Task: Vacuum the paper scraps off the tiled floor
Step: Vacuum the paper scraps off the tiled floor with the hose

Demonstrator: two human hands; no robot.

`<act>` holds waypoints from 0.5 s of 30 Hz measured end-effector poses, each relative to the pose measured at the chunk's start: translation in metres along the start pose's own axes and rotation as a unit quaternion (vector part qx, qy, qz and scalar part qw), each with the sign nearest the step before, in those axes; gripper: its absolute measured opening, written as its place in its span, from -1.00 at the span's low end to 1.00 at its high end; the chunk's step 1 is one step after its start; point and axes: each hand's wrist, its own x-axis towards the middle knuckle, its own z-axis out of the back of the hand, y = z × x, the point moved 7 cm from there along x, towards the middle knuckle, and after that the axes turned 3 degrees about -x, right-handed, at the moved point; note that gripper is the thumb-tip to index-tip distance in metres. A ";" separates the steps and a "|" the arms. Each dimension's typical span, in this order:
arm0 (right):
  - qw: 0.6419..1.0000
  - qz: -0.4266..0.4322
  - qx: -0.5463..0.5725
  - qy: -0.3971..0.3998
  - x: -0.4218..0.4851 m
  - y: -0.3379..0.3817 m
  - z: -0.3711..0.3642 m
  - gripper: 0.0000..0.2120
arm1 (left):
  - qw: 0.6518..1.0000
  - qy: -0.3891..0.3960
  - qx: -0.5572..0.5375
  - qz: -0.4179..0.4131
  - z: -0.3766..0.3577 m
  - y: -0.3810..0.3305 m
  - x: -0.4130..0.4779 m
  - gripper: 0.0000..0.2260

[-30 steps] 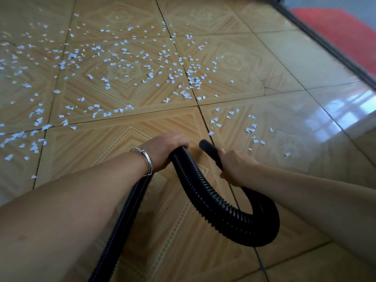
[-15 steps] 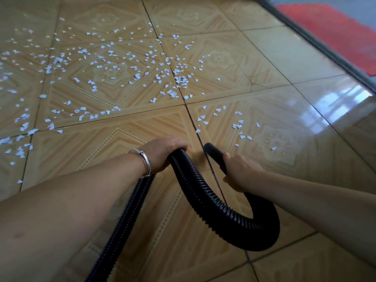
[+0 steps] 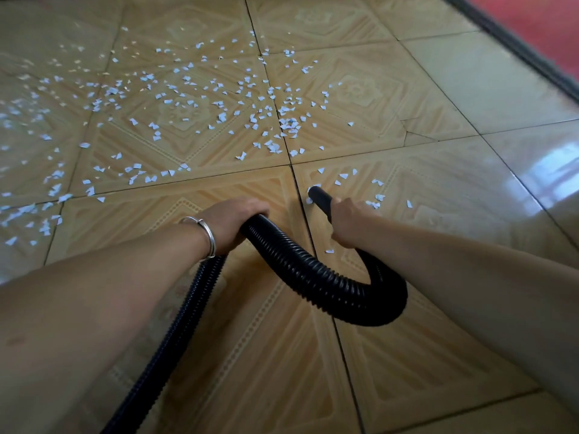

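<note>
Hose: the black ribbed hose is looping over the tiled floor at 6 o'clock, running between both hands.
Left grip: the left grip, a silver bangle at its wrist, is clamping down over the hose's upper bend.
Right grip: the right grip is wrapping round the tube just behind the nozzle.
Nozzle: its long axis is pointing toward 11 o'clock, the mouth sitting low among a few bits.
Stray scrap: it is lying at 6 o'clock of the right grip, behind the mouth.
Paper scraps: the main scatter is spreading from 10 to 12 o'clock ahead of the nozzle, nearer the right grip, so pushing forward along that axis is probably coming next.
Red mat: it is showing at 1 o'clock.
</note>
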 end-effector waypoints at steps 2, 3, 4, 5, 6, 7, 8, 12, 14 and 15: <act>1.000 0.015 -0.002 0.005 0.009 -0.001 0.006 -0.62 | 1.000 0.010 0.010 0.016 0.001 -0.002 0.006 -0.76; 1.000 0.023 -0.004 0.003 0.011 -0.002 0.009 -0.62 | 0.999 0.016 0.015 0.025 0.002 -0.003 0.008 -0.76; 1.000 0.027 0.000 -0.001 0.012 -0.001 0.011 -0.61 | 0.999 0.023 0.020 0.034 0.002 -0.004 0.011 -0.76; 1.000 0.028 0.008 -0.003 0.012 -0.002 0.011 -0.60 | 0.998 0.032 0.026 0.041 0.001 -0.007 0.012 -0.76; 0.999 0.026 0.019 -0.002 0.012 -0.002 0.009 -0.59 | 0.998 0.045 0.031 0.044 0.000 -0.011 0.013 -0.75; 0.999 0.024 0.031 0.004 0.010 -0.003 0.005 -0.60 | 0.997 0.059 0.037 0.041 -0.001 -0.016 0.015 -0.74; 0.999 0.024 0.041 0.012 0.008 -0.004 0.001 -0.61 | 0.996 0.071 0.043 0.038 -0.003 -0.020 0.016 -0.73; 0.999 0.026 0.045 0.011 -0.002 -0.022 0.001 -0.67 | 0.995 0.081 0.052 0.021 -0.002 -0.028 0.028 -0.73; 0.999 0.040 0.020 0.005 -0.011 -0.025 0.001 -0.69 | 0.995 0.085 0.046 0.002 -0.006 -0.029 0.031 -0.74; 0.999 0.049 0.007 0.007 -0.016 -0.023 -0.002 -0.68 | 0.995 0.092 0.042 -0.006 -0.011 -0.029 0.031 -0.74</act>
